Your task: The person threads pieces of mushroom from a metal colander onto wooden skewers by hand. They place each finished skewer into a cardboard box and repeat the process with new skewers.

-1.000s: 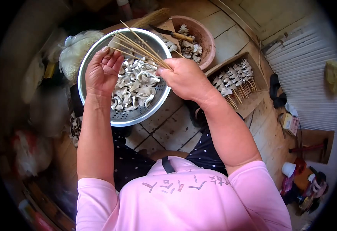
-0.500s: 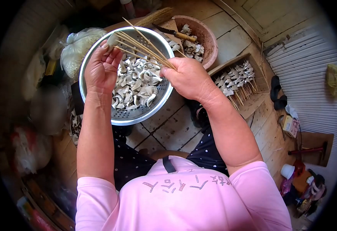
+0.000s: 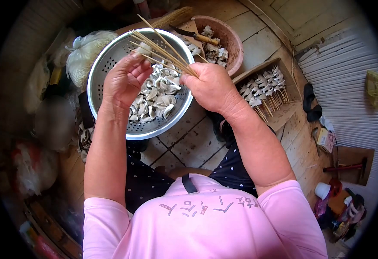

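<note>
My right hand (image 3: 210, 84) is closed around a fanned bundle of bamboo skewers (image 3: 165, 54), their tips reaching up and left. Between the fingertips of my left hand (image 3: 126, 80) is a pale mushroom piece (image 3: 144, 48), which overlaps one of the skewers in this view. Below both hands stands a metal colander (image 3: 107, 54) with perforated walls. Cut grey-and-white mushroom pieces (image 3: 154, 97) are heaped in it, partly hidden by my left hand.
Right of the colander, a cardboard box (image 3: 292, 71) holds rows of filled skewers (image 3: 264, 88). Behind it sits a pink basin (image 3: 236, 43) with mushroom scraps, a wooden-handled knife (image 3: 206, 39) across its rim. A white plastic bag (image 3: 87, 56) lies to the left.
My left hand has moved right and slightly down with the mushroom piece, bringing it in among the skewers. My right hand has barely moved.
</note>
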### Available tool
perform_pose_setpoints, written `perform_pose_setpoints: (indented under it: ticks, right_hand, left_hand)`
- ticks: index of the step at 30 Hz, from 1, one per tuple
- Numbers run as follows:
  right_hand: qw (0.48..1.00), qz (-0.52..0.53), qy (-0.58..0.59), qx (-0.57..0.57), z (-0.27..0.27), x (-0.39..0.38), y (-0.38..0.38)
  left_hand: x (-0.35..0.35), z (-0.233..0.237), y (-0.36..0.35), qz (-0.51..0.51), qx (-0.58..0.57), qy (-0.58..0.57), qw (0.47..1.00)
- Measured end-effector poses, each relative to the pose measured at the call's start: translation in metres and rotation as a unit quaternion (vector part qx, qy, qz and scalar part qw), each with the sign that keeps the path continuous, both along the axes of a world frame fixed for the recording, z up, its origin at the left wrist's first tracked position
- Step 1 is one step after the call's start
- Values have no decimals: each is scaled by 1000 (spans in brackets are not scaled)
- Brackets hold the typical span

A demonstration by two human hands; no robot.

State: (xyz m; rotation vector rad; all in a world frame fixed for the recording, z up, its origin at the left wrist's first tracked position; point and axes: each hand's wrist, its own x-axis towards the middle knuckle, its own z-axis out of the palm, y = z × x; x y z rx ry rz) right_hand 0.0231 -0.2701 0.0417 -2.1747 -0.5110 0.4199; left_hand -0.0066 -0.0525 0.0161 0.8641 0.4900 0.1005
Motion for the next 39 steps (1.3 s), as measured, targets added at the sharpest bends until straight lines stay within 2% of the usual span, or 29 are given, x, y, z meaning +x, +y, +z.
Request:
perform_pose_setpoints:
  ticks: [2, 4, 6, 9, 11, 14, 16, 19, 22, 24, 28, 29, 30, 31, 32, 34, 35, 36, 38, 39]
  right_hand:
    - [1000, -1, -11, 2, -3, 0, 3]
    - [1000, -3, -22, 2, -5, 1, 5]
    - [999, -17, 10, 32, -4, 2, 6]
    - [999, -13, -12, 42, -6, 4, 7]
    - [999, -19, -10, 47, -4, 6, 6]
    - [996, -32, -1, 80, -4, 6, 7]
    - [993, -41, 6, 108, -4, 5, 7]
    - [993, -51, 21, 107, -3, 3, 9]
    - [992, -53, -27, 108, -6, 1, 10]
    - [991, -49, -59, 106, -5, 3, 9]
    - [989, -86, -44, 111, -3, 10, 5]
    - [984, -94, -49, 145, -7, 14, 3]
    - [977, -102, -54, 178, -9, 16, 1]
    - [976, -102, -45, 189, -8, 16, 1]
    - [976, -105, -45, 188, -4, 14, 1]
    - [986, -115, -8, 125, 2, 10, 1]
    - [985, -112, -39, 124, -1, 9, 3]
    - [985, -108, -54, 123, -2, 7, 3]
    - [984, -103, -56, 132, 0, 6, 4]
    - [984, -105, -56, 130, 0, 7, 4]
  left_hand:
    - [-4, 0, -10, -72, 6, -6, 997]
    - [-7, 2, -23, -97, 26, 16, 995]
    - [-7, 5, -28, -88, 23, 16, 996]
    - [-3, 3, -18, -91, 40, -8, 995]
    - [-2, 3, -12, -23, 13, -19, 999]
    - [2, 0, -3, 4, 10, 3, 1000]
    - [1, -2, -7, 3, 0, -3, 1000]
    - [-4, 2, -22, -65, 16, -12, 998]
    - [-8, 4, -40, -98, 3, 11, 995]
    - [-6, 1, -38, -92, 0, -3, 996]
    - [6, -7, -25, -54, 5, -20, 998]
    - [12, -11, -23, -36, 58, 2, 998]
    - [18, -21, -20, -37, 58, 2, 998]
    - [25, -35, -16, -62, 221, 25, 973]
    - [31, -49, -13, -87, 377, 46, 921]
    - [36, -76, -15, -145, 518, 65, 840]
    - [38, -93, -13, -187, 567, 50, 801]
    - [40, -101, -15, -223, 647, 41, 728]
    - [45, -118, -21, -261, 738, 58, 619]
    - [44, -122, -25, -263, 737, 56, 620]
